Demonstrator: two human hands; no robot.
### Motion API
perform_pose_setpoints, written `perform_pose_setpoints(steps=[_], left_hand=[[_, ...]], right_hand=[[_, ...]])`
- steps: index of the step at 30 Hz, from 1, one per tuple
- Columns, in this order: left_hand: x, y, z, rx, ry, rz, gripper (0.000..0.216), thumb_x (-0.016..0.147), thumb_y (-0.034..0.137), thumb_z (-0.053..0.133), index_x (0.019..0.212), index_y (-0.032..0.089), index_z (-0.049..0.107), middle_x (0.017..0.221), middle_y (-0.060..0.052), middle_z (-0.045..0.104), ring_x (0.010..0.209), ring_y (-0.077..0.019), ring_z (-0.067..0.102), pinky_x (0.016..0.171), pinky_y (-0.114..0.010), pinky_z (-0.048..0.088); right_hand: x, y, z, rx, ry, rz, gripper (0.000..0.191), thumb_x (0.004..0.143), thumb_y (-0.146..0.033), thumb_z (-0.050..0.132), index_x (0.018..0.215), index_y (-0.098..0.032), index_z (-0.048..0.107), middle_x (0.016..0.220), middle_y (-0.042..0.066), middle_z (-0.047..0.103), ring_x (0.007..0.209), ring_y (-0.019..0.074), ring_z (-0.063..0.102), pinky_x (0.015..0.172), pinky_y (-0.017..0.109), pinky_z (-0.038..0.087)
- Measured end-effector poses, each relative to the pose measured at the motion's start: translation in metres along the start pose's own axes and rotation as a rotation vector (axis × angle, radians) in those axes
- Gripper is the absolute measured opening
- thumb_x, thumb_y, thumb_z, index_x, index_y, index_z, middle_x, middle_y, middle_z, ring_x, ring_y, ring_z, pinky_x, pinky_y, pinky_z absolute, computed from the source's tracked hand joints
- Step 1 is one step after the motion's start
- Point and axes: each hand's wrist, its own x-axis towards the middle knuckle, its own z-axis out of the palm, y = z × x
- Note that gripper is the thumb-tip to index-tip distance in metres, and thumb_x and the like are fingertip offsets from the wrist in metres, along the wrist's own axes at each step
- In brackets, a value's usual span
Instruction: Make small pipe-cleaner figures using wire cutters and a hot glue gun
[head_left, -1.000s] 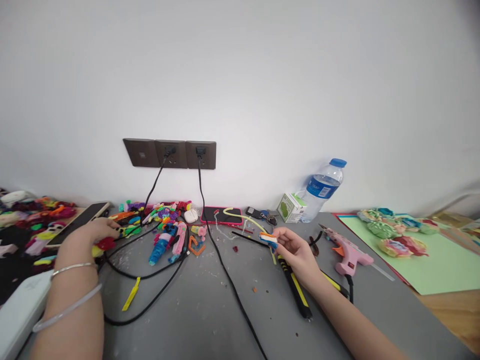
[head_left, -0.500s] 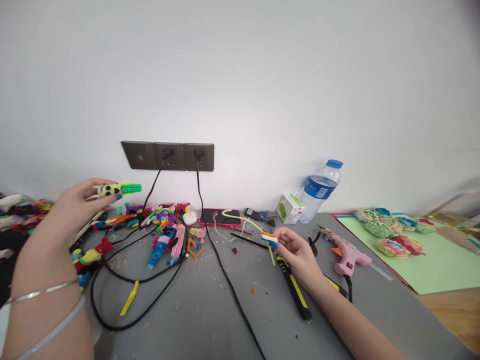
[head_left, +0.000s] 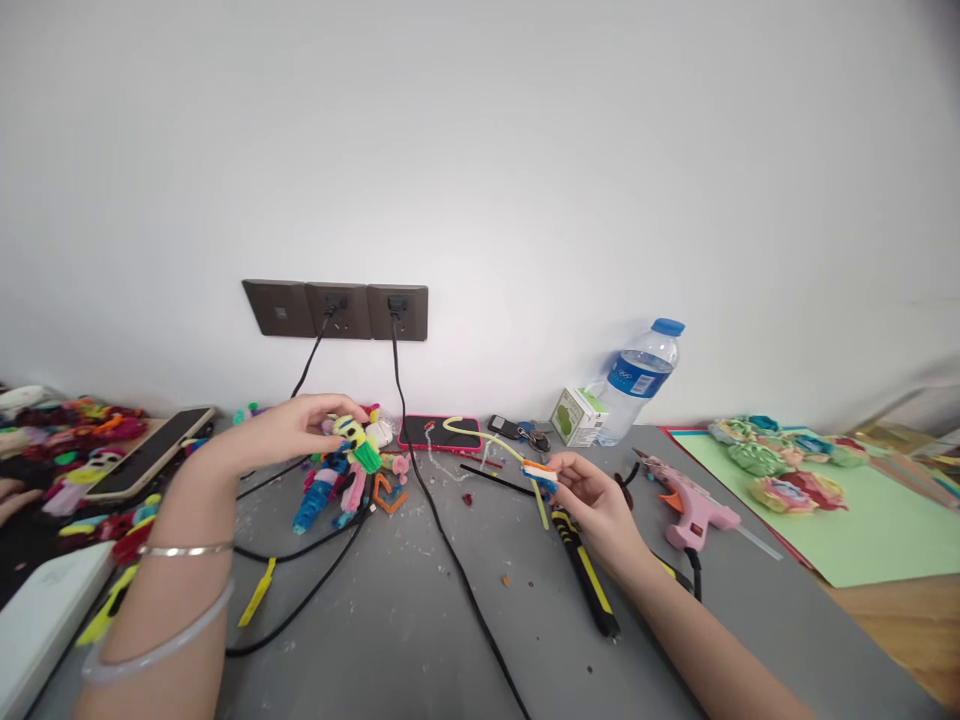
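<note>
My left hand (head_left: 315, 418) pinches a yellow and green pipe-cleaner figure (head_left: 358, 440) with black spots, just over a pile of pipe-cleaner figures. Below it lie a blue fuzzy piece (head_left: 315, 505) and a pink one (head_left: 355, 488); my hand hides part of the pile. On the right, my right hand (head_left: 592, 495) is closed on a small blue, white and orange pipe-cleaner piece (head_left: 538, 474). A pale yellow pipe cleaner (head_left: 487, 436) runs by it, and I cannot tell whether the two are joined. Beneath that hand lies a black and yellow tool (head_left: 589, 585).
A pink glue gun (head_left: 701, 515), a water bottle (head_left: 641, 385) and a small box (head_left: 579, 417) stand on the right. Black cords (head_left: 450, 550) cross the grey table. A phone (head_left: 154, 452) and another person's hand (head_left: 15, 500) are at left. Crepe flowers (head_left: 799, 490) lie on green paper.
My left hand has moved right and down with the yellow and green figure, from the left side to over the pile. My right hand stays nearly still.
</note>
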Motion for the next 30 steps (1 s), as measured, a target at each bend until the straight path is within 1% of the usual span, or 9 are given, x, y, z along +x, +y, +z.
perform_pose_setpoints(steps=[3,5,9,12,17,21,24,27,30], left_hand=[[0.009,-0.007,0.008,0.0,-0.025,0.03,0.052,0.072,0.026,0.062,0.124,0.026,0.058,0.12,-0.006,0.065,0.101,-0.0228,0.061,0.074,-0.027,0.05],[0.013,-0.011,0.011,0.029,-0.002,-0.016,0.062,0.071,0.024,0.06,0.132,0.026,0.051,0.108,-0.006,0.067,0.091,-0.0209,0.062,0.07,-0.026,0.048],[0.017,-0.017,0.012,0.082,0.116,-0.086,0.068,0.068,0.027,0.06,0.134,0.021,0.045,0.084,-0.002,0.063,0.071,-0.0182,0.059,0.064,-0.027,0.046],[0.02,-0.025,0.01,0.104,0.184,-0.083,0.068,0.068,0.031,0.06,0.134,0.021,0.046,0.08,0.0,0.06,0.07,-0.0187,0.059,0.064,-0.028,0.047],[0.031,-0.05,0.006,0.14,0.393,-0.087,0.07,0.068,0.035,0.058,0.134,0.019,0.046,0.109,-0.011,0.065,0.096,-0.0266,0.065,0.08,-0.037,0.052],[0.035,-0.052,0.004,0.231,0.513,-0.025,0.067,0.07,0.037,0.058,0.134,0.021,0.048,0.135,-0.015,0.056,0.124,-0.0336,0.054,0.098,-0.047,0.046],[0.027,-0.033,0.007,0.146,0.444,0.006,0.055,0.073,0.042,0.059,0.123,0.022,0.054,0.124,-0.012,0.064,0.115,-0.0301,0.06,0.096,-0.044,0.049],[0.012,-0.007,0.016,0.102,0.173,-0.037,0.042,0.075,0.044,0.059,0.111,0.023,0.061,0.106,-0.008,0.071,0.102,-0.0273,0.065,0.083,-0.036,0.053],[0.002,0.02,0.034,0.125,-0.13,-0.151,0.039,0.077,0.039,0.059,0.112,0.023,0.063,0.093,-0.006,0.073,0.084,-0.025,0.068,0.069,-0.032,0.052]], right_hand=[[0.0,0.002,-0.001,0.009,-0.012,-0.001,0.025,0.081,-0.042,0.072,0.09,-0.02,0.063,0.083,0.003,0.055,0.071,0.0139,0.049,0.058,0.022,0.042],[0.0,0.004,-0.002,0.006,-0.016,0.002,0.025,0.081,-0.041,0.072,0.091,-0.02,0.063,0.083,0.003,0.056,0.071,0.0138,0.049,0.058,0.022,0.042],[-0.001,0.003,-0.003,-0.004,-0.014,0.004,0.025,0.082,-0.041,0.071,0.091,-0.02,0.062,0.084,0.003,0.055,0.071,0.0143,0.049,0.058,0.023,0.042],[-0.001,0.001,-0.002,-0.008,-0.011,0.001,0.025,0.082,-0.041,0.071,0.09,-0.02,0.062,0.081,0.003,0.054,0.069,0.0139,0.048,0.057,0.022,0.041],[-0.001,0.0,-0.001,-0.012,-0.009,-0.004,0.026,0.081,-0.042,0.072,0.089,-0.02,0.062,0.081,0.003,0.054,0.069,0.0141,0.049,0.056,0.022,0.041],[-0.001,-0.002,-0.001,-0.035,0.0,0.005,0.027,0.08,-0.044,0.071,0.089,-0.021,0.061,0.081,0.003,0.055,0.069,0.015,0.049,0.056,0.023,0.042],[-0.001,-0.003,0.0,-0.037,0.0,0.001,0.026,0.08,-0.043,0.071,0.088,-0.021,0.061,0.082,0.003,0.055,0.07,0.0149,0.05,0.057,0.024,0.043],[-0.002,-0.002,0.001,-0.041,-0.009,-0.011,0.024,0.081,-0.042,0.071,0.088,-0.02,0.061,0.083,0.003,0.055,0.069,0.014,0.05,0.057,0.023,0.042],[-0.003,-0.001,0.002,-0.037,-0.027,-0.011,0.024,0.082,-0.041,0.07,0.089,-0.02,0.061,0.081,0.002,0.055,0.068,0.0133,0.049,0.056,0.022,0.04]])
